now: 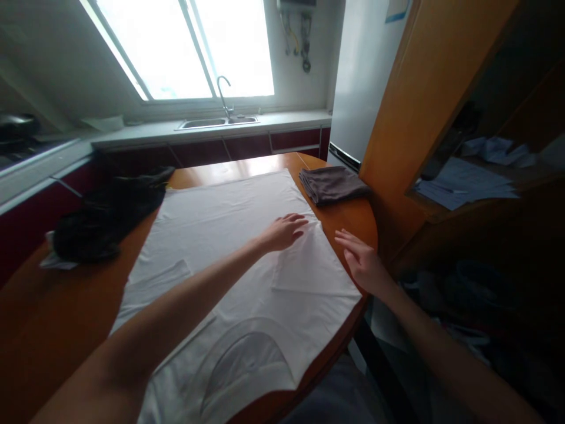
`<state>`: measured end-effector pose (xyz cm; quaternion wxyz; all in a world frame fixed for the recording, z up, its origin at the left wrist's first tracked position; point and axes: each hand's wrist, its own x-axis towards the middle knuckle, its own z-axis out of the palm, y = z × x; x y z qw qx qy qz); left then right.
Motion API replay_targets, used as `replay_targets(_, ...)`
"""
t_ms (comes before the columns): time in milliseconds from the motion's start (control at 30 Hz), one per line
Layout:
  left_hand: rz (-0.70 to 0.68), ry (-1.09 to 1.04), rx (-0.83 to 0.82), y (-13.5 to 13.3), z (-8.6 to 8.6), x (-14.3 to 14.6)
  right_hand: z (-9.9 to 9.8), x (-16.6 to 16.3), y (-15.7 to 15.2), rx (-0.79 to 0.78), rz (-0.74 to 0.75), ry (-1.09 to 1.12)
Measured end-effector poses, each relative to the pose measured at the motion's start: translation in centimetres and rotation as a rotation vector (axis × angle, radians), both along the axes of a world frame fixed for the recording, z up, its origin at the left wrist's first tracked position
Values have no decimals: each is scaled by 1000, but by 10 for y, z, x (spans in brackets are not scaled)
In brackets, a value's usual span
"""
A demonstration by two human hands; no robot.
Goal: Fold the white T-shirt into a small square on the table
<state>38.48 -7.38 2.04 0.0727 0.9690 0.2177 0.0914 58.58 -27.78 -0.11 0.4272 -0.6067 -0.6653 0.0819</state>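
Observation:
A white T-shirt (233, 212) lies spread on the wooden table, its neckline toward me and its hem at the far side. Both sleeves are laid inward over the body. My left hand (286, 231) reaches across the shirt and rests on or just over its right edge, fingers stretched out, holding nothing. Beyond that edge, my right hand (359, 259) hovers by the table's right rim with its fingers extended and nothing in them. Whether it touches the table I cannot tell.
A folded dark grey cloth (333, 184) sits at the table's (353, 227) far right. Black bundled fabric or plastic (110, 215) lies on the left. Behind stand a counter with a sink (205, 123) and a fridge (359, 76). Papers (468, 179) rest on a shelf at right.

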Motion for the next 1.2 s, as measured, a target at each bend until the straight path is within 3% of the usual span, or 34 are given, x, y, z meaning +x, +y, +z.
replay_targets(167,35,149,-21,-24,-18,-31,-3,10,85,-264,129,-309)
replay_targets(267,73,216,-99,-31,-25,-44,-12,19,99,-429,148,-508)
replay_targets(367,114,192,-112,-36,-28,-49,-18,31,97,-482,98,-565)
replay_targets(533,245,40,-153,-30,-29,-45,-20,34,101,-406,-72,-426)
replay_targets(667,414,-62,-266,-4,-21,-30,-23,22,110,-296,-15,-329)
replay_targets(800,538,-68,-466,22,-15,-15,-26,14,112,-315,25,-376)
replay_targets(1100,528,-175,-537,28,-11,-14,-25,14,107,-273,22,-339)
replay_targets(1200,528,-160,-472,25,-9,-18,-26,15,107,-250,70,-340)
